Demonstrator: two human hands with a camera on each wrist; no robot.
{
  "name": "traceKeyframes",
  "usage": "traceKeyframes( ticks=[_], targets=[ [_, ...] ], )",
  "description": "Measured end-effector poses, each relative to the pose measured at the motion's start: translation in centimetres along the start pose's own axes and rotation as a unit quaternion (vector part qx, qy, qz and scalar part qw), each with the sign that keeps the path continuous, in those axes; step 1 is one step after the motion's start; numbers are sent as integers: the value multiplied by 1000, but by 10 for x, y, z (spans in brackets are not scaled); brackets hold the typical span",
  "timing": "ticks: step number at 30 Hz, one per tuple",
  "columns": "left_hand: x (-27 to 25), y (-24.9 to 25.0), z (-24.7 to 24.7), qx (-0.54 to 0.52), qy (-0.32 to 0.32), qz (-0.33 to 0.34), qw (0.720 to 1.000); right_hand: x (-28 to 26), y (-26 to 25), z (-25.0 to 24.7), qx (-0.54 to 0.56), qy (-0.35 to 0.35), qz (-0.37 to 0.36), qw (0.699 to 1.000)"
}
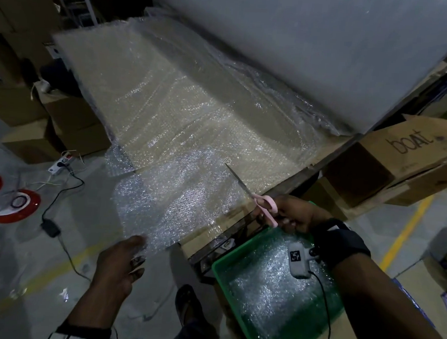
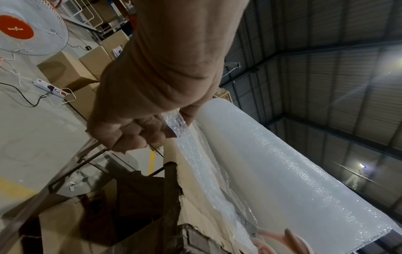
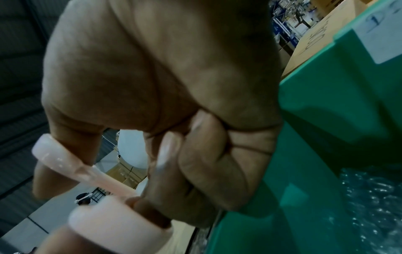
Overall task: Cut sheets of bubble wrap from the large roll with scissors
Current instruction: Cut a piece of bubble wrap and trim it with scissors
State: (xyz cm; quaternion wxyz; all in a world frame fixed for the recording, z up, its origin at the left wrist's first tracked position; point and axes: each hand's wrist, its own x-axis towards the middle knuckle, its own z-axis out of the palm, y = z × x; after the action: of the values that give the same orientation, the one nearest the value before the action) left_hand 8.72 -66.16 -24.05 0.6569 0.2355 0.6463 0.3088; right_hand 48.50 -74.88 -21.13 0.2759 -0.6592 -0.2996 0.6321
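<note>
Pink scissors point(image 1: 252, 194), one roll point(image 1: 303, 43), two hands.

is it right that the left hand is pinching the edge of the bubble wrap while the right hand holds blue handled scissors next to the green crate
Not quite: the scissors have pink handles, not blue, as the head view shows and the right wrist view confirms. The rest holds: the left hand pinches the edge of the bubble wrap, and the right hand holds the scissors next to the green crate.
</note>
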Motion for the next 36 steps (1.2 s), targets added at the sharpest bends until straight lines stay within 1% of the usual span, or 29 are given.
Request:
traceKeyframes(
  ticks=[2, 6, 9, 18, 21, 24, 28, 32, 36],
  targets=[
    [2, 0, 0, -1, 1, -1, 1000, 0, 0, 0, -13, 8, -7, 1000],
    [2, 0, 0, -4, 1, 3, 1000, 1, 0, 1, 4, 6, -13, 1000],
    [1, 0, 0, -7, -1, 6, 1000, 4, -6, 2, 18, -17, -16, 1000],
    [0, -1, -7, -13, -14, 0, 1000, 11, -28, 5, 56, -74, 9, 996],
    [1, -1, -9, -10, -13, -2, 1000, 15, -30, 5, 48, -76, 15, 996],
    [1, -2, -9, -11, -9, -4, 1000, 15, -30, 5, 53, -80, 3, 995],
    [1, -3, -9, -11, -6, -9, 1000, 17, -26, 5, 54, -58, 1, 997],
    [-4, -3, -9, -6, -8, -9, 1000, 17, -26, 6, 45, -60, 11, 997],
    [-8, -2, -14, -2, -9, -5, 1000, 19, -28, 9, 33, -73, -5, 997]
  ],
)
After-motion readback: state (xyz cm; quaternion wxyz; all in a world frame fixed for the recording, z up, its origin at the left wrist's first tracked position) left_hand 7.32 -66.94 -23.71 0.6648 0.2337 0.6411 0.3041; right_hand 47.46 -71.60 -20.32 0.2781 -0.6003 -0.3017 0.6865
